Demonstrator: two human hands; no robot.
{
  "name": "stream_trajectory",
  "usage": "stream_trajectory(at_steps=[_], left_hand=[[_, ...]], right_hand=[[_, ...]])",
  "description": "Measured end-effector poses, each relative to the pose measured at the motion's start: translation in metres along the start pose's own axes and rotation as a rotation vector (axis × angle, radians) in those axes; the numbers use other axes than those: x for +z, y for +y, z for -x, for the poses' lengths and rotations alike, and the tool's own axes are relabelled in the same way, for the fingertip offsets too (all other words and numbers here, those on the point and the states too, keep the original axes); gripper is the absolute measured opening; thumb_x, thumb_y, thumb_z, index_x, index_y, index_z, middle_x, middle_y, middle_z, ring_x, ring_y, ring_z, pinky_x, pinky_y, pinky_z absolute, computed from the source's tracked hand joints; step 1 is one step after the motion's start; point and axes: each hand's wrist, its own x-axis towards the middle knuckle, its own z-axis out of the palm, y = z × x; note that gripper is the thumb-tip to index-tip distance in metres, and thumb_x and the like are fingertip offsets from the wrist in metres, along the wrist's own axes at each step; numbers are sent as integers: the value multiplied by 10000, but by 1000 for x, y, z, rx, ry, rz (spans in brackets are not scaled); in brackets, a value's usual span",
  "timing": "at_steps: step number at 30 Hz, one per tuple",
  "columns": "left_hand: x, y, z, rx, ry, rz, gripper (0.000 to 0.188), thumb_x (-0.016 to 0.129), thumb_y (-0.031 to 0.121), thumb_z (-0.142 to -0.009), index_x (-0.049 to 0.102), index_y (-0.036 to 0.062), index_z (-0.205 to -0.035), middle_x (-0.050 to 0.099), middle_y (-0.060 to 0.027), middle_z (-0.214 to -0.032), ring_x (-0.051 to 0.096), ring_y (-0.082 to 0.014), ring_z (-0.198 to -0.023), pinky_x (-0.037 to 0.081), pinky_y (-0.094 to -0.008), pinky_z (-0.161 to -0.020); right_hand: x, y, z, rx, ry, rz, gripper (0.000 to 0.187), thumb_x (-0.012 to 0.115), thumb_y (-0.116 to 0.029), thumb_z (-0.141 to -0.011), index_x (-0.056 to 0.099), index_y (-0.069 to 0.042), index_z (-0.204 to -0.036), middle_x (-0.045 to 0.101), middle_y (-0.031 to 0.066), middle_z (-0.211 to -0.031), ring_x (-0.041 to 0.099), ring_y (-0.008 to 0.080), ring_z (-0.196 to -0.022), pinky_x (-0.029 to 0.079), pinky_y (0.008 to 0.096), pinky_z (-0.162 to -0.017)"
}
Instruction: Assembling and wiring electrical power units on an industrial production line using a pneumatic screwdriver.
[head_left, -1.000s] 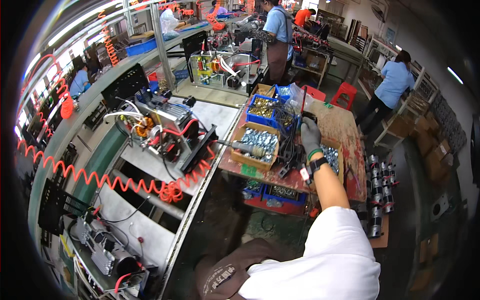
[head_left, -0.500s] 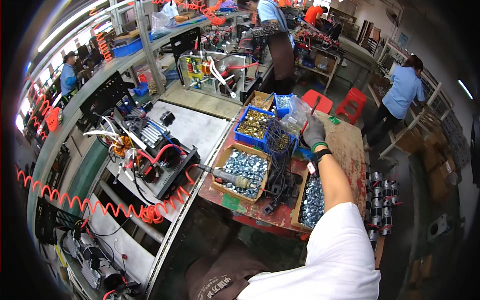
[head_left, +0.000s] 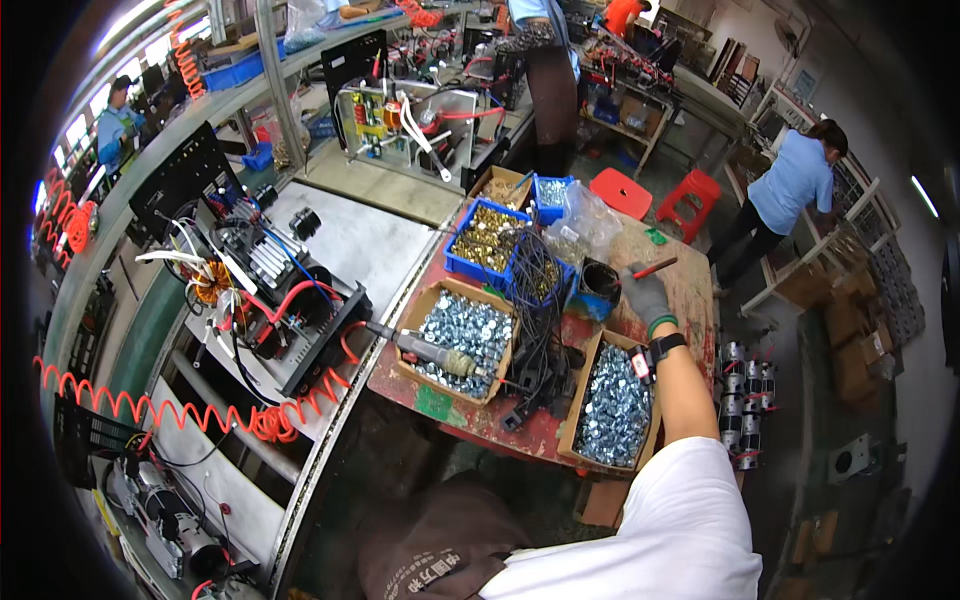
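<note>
My right hand (head_left: 647, 298), in a grey glove, is closed around a thin red stick (head_left: 656, 268). The stick lies nearly level and points to the right; its other end is hidden by my fingers. Just left of the hand stands an open, dark-stained can (head_left: 600, 282). Below my wrist is a cardboard box of silvery metal fasteners (head_left: 612, 405). My left hand is out of view.
On the red worktable sit another box of fasteners (head_left: 465, 335) with a power screwdriver (head_left: 435, 352) across it, a blue bin of brass parts (head_left: 488, 238), and black cables (head_left: 540, 290). Left, an open machine (head_left: 270, 290) and a coiled red hose (head_left: 150, 400). Red stools (head_left: 688, 203) stand behind.
The stick has swung from steeply upright to nearly level. My right hand has moved from over the can to its right side. The whole view has shifted slightly.
</note>
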Motion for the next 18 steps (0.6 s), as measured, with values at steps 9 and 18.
stream_trajectory(at_steps=[9,18], left_hand=[[2,3,-5,-28,-44,97,389,570,300,-916,647,31,-1187,655,-204,-1158,640,-333,-994,504,-423,-863],[1,10,13,-30,62,293,324,649,274,-816,690,75,-1068,662,-147,-1092,583,-321,-1098,453,-419,-974]], right_hand=[[26,-10,21,-134,188,-11,344,565,-436,-903,691,-145,-1038,688,160,-1036,646,346,-1004,514,452,-842],[-111,-70,103,-404,149,-999,412,449,-337,-1001,596,-62,-1269,634,9,-1070,576,141,-940,434,276,-824]])
